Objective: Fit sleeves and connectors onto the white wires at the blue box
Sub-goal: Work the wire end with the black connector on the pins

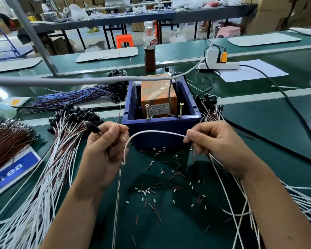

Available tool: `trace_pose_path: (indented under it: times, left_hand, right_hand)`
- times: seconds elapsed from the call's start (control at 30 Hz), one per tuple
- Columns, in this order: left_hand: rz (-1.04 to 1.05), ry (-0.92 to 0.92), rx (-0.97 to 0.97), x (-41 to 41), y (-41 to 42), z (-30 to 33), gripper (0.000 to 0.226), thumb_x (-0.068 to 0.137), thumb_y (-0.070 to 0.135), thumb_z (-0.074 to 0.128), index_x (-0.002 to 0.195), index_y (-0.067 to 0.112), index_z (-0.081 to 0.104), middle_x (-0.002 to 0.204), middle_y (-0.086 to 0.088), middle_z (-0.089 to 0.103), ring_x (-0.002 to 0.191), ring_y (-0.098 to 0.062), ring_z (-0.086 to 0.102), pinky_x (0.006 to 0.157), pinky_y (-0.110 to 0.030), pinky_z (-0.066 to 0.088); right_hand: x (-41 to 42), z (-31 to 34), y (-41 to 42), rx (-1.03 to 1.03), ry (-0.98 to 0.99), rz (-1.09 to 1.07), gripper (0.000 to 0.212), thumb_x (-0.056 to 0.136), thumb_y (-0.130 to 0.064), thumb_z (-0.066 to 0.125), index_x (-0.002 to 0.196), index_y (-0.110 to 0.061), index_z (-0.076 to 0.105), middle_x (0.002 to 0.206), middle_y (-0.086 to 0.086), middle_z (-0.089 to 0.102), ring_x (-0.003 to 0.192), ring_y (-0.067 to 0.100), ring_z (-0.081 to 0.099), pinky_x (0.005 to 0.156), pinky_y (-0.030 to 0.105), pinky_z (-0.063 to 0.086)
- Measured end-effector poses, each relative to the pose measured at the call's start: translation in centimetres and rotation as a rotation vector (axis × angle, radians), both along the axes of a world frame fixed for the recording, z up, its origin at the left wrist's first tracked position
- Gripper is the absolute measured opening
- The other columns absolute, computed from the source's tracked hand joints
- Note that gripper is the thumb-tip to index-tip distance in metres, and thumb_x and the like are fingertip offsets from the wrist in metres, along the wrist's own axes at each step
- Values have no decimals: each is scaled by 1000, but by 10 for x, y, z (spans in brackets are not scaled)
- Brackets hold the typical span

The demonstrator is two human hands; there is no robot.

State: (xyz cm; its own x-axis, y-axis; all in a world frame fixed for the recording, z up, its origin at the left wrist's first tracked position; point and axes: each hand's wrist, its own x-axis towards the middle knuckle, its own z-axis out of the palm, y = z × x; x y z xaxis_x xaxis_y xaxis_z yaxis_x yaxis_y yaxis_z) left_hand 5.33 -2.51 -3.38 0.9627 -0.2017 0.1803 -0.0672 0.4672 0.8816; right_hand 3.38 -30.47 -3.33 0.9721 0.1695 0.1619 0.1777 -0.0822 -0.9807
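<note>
White wire (156,132) arched before blue box (162,125).

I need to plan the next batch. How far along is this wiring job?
Done: a pile of white wires with black connectors lies left of the blue box. In hand: left hand and right hand hold one white wire. Left: loose wires at right.

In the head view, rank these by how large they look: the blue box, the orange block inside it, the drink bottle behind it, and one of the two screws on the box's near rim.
1. blue box
2. orange block
3. drink bottle, though it stands farther away
4. screw
</note>
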Motion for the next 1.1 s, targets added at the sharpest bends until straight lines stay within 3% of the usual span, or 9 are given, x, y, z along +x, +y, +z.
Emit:
trace_pose_path:
  times: [0.2,0.3,0.4,0.47,0.6,0.7,0.8,0.97,1.1]
  left_hand:
    - [-239,-44,-147,-1,5,5,29,76,36,88,80,15,67,81,0,53,48,-4,24,47,-21,12]
    - [-418,-28,-24,-5,0,4,27,79,32,87,81,9,71,104,-8,62,51,-6,18,43,-15,18]
    - [-581,-14,184,-13,-10,5,25,82,31,84,85,7,77,118,-12,63,50,-4,30,46,-14,29]
    - [-624,0,321,-15,-17,4,25,83,31,84,86,7,79,112,-9,63,58,-8,41,51,-17,33]
    - [-658,30,432,-14,-24,-2,10,89,20,74,85,12,79,76,6,65,50,-2,36,46,-14,27]
    - [-633,35,479,-11,-22,-4,26,82,32,84,84,7,78,86,-23,57,50,-9,32,45,-18,26]
    - [-613,14,475,-7,-17,-3,35,80,36,87,81,4,75,88,-11,62,54,-16,29,45,-20,23]
    - [-621,-3,329,-8,-8,0,38,81,33,86,79,-1,68,90,-13,59,54,-6,34,46,-15,25]
    - [-649,20,336,-9,-12,0,34,81,33,86,82,2,71,98,-14,61,53,-8,31,46,-22,18]
  right_hand:
    - [0,-2,-5,30,16,170,35,89,-48,79,84,-14,79,60,5,55,59,17,48,61,26,43]
    - [-2,-1,3,-118,40,283,20,93,-37,76,84,-19,79,61,-1,60,59,10,52,58,18,42]
    - [-2,-1,8,-167,50,300,9,91,-27,81,85,-20,78,64,-1,67,61,7,59,59,15,45]
    - [-2,-1,10,-106,33,255,10,86,-22,84,87,-16,76,66,0,70,61,8,62,60,14,47]
    - [-2,-4,16,-79,-11,194,20,82,-18,86,87,-7,70,68,3,72,61,9,66,60,16,50]
    - [-4,-4,22,-114,-4,200,13,88,-17,84,91,-11,72,74,5,75,68,11,69,65,17,52]
    - [-1,-3,16,-98,75,115,9,95,-21,77,96,-13,74,77,8,76,67,15,65,61,18,50]
    - [0,-2,-2,-40,132,-20,13,97,-21,74,86,-13,78,74,9,73,61,13,56,59,22,48]
    - [-3,1,4,-18,107,57,9,93,-21,77,85,-16,80,70,7,71,62,12,59,59,21,49]
